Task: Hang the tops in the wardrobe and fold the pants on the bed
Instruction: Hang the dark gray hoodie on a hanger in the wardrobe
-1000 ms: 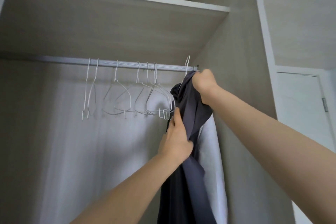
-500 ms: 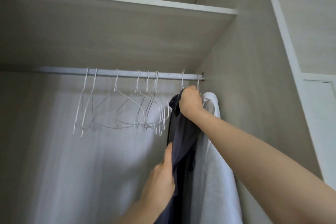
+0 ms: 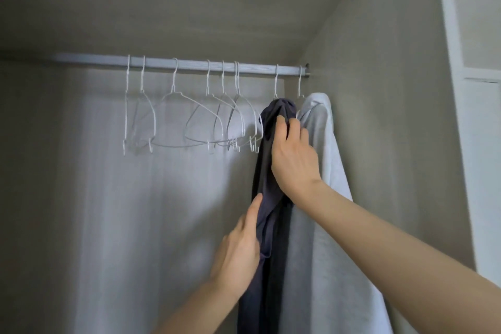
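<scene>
A dark grey top [image 3: 267, 198] hangs from a white wire hanger [image 3: 276, 81] on the wardrobe rail [image 3: 189, 65], near the rail's right end. My right hand [image 3: 294, 154] grips the top near its shoulder, fingers curled into the cloth. My left hand [image 3: 241, 249] holds the top's left edge lower down, thumb up along the fabric. Beside it, against the wardrobe's right wall, hangs a light grey top [image 3: 322, 198] on its own hanger.
Several bare white wire hangers [image 3: 195, 119] hang bunched on the rail to the left. A pale curtain-like back panel [image 3: 135, 211] lies behind them. The wardrobe's right side wall [image 3: 379, 116] is close to the tops, with a shelf underside [image 3: 189, 3] above.
The dark top's hanger went onto the rail and the top now hangs lower. My right hand slid down from the hook to the shoulder; my left hand dropped lower along the cloth.
</scene>
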Available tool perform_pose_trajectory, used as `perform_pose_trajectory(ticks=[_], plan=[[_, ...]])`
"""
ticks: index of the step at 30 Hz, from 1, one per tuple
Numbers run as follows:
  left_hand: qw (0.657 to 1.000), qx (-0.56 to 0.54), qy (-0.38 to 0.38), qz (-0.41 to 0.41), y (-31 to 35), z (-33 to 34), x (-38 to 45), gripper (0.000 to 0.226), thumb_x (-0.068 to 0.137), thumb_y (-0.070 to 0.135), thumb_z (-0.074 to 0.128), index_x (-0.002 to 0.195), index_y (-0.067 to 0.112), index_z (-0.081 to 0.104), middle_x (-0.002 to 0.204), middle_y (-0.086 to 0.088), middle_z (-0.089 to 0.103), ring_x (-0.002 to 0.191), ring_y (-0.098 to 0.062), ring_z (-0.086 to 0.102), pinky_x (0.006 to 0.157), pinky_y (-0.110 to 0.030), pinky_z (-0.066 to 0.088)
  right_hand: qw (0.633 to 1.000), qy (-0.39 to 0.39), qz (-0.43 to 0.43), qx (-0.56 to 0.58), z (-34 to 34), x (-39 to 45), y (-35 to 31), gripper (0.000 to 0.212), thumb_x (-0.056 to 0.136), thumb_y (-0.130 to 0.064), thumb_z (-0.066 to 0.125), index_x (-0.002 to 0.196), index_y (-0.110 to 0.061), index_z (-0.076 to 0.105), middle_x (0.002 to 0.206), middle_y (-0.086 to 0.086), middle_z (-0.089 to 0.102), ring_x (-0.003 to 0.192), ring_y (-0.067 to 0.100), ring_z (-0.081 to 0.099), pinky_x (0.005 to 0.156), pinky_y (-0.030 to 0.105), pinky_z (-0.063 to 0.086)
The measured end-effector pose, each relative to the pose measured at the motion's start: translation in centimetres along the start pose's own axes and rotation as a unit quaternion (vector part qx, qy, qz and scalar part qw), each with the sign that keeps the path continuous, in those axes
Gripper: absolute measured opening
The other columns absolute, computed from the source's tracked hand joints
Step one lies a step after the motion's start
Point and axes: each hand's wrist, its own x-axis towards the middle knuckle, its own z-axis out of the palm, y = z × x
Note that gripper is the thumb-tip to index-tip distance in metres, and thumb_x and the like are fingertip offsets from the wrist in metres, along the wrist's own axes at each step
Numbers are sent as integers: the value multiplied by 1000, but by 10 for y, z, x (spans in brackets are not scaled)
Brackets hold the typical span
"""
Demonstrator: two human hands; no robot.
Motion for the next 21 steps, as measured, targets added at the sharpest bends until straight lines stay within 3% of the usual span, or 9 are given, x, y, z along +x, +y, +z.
perform_pose_trajectory(ticks=[6,10,14,17,21], plan=[[995,-91,39,-16,4,3,-35,70,96,19,56,153,34,20,139,2,54,108,-20,63,90,-29,51,998,-54,15,32,-20,-56,-1,71,91,-18,47,151,-8,11,152,18,21,126,35,36,89,41,45],[993,-111,32,-36,8,1,-59,62,93,17,60,148,28,33,111,12,60,69,-8,57,74,-31,54,994,-89,-20,58,-33,-101,-7,70,92,-22,46,152,-9,11,155,15,16,133,34,29,94,42,42],[995,-72,31,-56,15,-21,-87,52,93,20,58,141,29,41,103,18,61,69,-8,58,74,-32,53,983,-111,-71,125,-48,-134,-5,67,94,-23,45,151,-5,13,152,11,25,135,28,29,106,38,37],[997,-44,26,-60,20,-46,-113,45,94,20,55,136,30,45,98,19,59,68,-6,58,71,-25,51,972,-116,-86,186,-58,-160,-6,62,97,-25,44,150,-6,19,144,9,37,130,26,34,104,35,38],[993,32,39,-110,37,-84,-165,35,96,21,53,130,27,49,94,18,58,65,-6,57,70,-31,51,951,-146,-117,248,-73,-197,-10,59,98,-29,42,149,-7,22,137,10,44,126,26,38,101,34,38]])
